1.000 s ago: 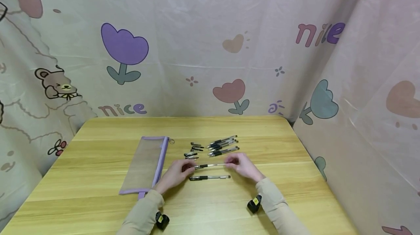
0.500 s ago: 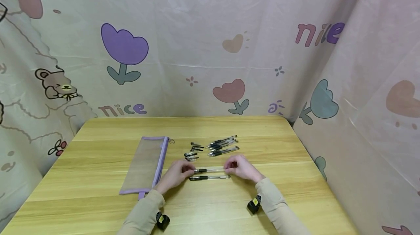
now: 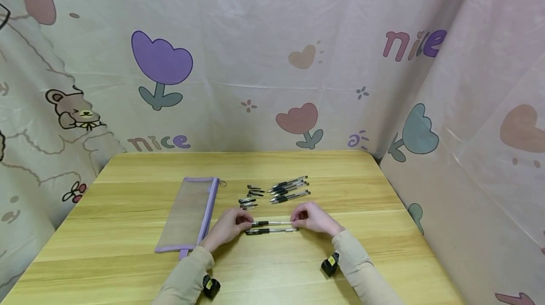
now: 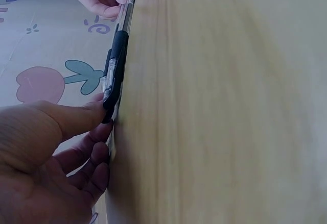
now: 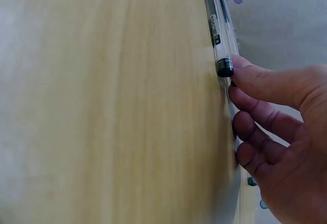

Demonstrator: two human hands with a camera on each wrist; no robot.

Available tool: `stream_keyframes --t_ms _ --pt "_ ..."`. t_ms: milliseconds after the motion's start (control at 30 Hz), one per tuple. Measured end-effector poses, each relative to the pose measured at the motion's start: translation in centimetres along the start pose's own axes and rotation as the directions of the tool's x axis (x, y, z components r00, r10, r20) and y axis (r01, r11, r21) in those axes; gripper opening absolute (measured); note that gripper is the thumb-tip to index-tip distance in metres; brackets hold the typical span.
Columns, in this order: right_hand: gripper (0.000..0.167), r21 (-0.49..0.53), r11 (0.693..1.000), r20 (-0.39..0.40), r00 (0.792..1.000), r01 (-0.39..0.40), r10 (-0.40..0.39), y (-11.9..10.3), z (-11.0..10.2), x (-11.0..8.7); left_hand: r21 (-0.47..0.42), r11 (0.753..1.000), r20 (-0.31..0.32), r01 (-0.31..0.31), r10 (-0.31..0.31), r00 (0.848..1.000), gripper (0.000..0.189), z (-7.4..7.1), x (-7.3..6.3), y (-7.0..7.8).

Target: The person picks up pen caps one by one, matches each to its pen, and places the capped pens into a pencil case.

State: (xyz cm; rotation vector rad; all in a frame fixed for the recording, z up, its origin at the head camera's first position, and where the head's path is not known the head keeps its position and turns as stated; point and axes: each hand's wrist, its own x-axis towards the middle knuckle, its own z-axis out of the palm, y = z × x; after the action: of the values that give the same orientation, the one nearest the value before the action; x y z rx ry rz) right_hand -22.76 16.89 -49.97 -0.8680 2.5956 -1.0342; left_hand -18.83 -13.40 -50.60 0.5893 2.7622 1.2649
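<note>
My left hand pinches the left end of a gel pen with a black grip and a clear barrel. The pen's other end is between the thumb and finger of my right hand. Both of its ends are hidden by fingers. Just nearer to me and nearly parallel, a capped black gel pen lies on the table. In the left wrist view this capped pen overlaps the held one. Its black end plug shows beside my right thumb in the right wrist view.
A mesh pencil pouch with purple trim lies flat on the left. Several black pen caps are beyond my hands, beside several uncapped pens. A printed curtain stands behind the wooden table.
The held pen has come toward me, down beside the capped pen on the table, both hands keeping their pinch on its ends. The pouch, caps and other pens have not moved.
</note>
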Motion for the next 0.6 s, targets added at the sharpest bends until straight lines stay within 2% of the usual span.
stream_keyframes --t_ms 433,600 --pt "0.005 0.008 1.0 -0.006 1.0 0.005 -0.005 0.04 0.19 0.04 -0.023 1.0 0.012 -0.017 0.017 1.0 0.008 -0.2 -0.15 -0.15" --pt "0.005 0.004 1.0 -0.009 1.0 0.013 -0.013 -0.08 0.2 -0.05 -0.022 1.0 0.014 -0.006 0.007 1.0 0.008 -0.21 -0.18 -0.06"
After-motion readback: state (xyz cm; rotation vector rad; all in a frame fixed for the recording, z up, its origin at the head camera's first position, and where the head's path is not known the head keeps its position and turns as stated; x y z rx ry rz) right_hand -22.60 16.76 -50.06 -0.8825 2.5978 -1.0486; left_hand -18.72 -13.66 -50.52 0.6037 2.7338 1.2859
